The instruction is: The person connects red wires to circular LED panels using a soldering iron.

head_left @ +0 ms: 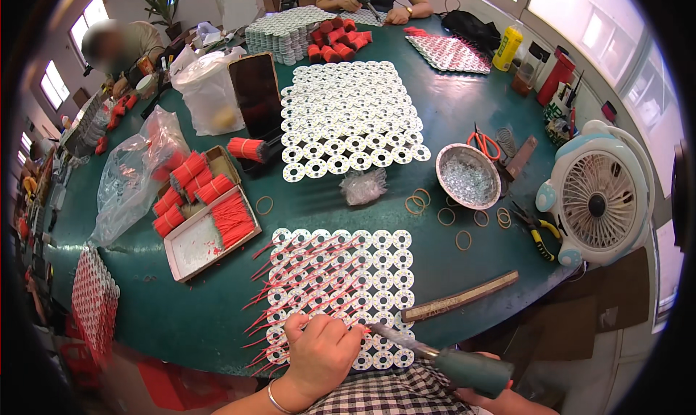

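A panel of white ring-shaped circuit boards point(382, 259) lies near me. Thin red wires point(301, 281) slant across its left and middle columns, their ends sticking out past the left edge. My left hand point(322, 353) rests over the panel's lower part, thumb and finger pinched on a red wire at one board; most of that wire is hidden. In my right hand point(493, 386), at the lower right and partly hidden by the handle, is a soldering iron point(471, 371) with a thick green handle. Its metal tip meets the board right beside my left fingertips.
A wooden strip point(460, 296) lies right of the panel. Beyond are a bowl of small clear pieces point(467, 177), rubber bands point(463, 240), pliers point(544, 237), a fan point(596, 201), a box with red wire bundles point(210, 234) and stacked panels point(348, 110). Two people sit farther off.
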Tool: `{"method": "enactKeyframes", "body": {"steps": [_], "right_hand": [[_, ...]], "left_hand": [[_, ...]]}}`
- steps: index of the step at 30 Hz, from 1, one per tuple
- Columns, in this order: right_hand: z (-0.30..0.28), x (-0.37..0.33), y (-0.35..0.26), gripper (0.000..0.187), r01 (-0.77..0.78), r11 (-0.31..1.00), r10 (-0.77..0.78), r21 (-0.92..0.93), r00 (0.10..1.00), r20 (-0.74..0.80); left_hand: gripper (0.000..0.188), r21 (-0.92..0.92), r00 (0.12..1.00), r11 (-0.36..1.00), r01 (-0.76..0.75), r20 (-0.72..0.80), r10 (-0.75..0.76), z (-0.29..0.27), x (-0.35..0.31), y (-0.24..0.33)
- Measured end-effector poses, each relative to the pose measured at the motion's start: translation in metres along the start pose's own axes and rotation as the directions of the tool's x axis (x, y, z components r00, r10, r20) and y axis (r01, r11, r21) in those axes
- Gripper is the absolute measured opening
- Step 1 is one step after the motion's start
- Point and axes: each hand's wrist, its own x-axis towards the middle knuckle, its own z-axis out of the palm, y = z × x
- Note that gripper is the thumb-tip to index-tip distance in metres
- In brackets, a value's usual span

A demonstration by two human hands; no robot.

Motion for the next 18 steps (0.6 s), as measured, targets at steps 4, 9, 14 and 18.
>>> {"method": "enactKeyframes", "body": {"steps": [4, 9, 14, 18], "right_hand": [[0.007, -0.01, -0.011, 0.04, -0.22, 0.941, 0.25, 0.257, 0.964, -0.09], [0.011, -0.015, -0.003, 0.046, 0.013, 0.891, -0.071, -0.454, 0.991, -0.11], [0.01, -0.008, -0.006, 0.04, -0.078, 0.995, 0.071, -0.065, 0.993, -0.097], [0.016, -0.006, -0.024, 0.035, -0.305, 0.904, 0.344, 0.301, 0.935, -0.084]], "left_hand": [[0.01, -0.014, 1.0, 1.0, 0.007, -0.024, -0.007, 0.001, 0.0, 0.0], [0.017, -0.136, 0.995, 0.99, 0.038, -0.083, -0.049, -0.004, -0.005, -0.002], [0.017, -0.049, 0.999, 0.998, 0.05, -0.011, -0.051, -0.015, -0.018, 0.0], [0.012, -0.058, 0.999, 0.998, 0.032, 0.016, -0.031, -0.011, -0.023, 0.0]]}}
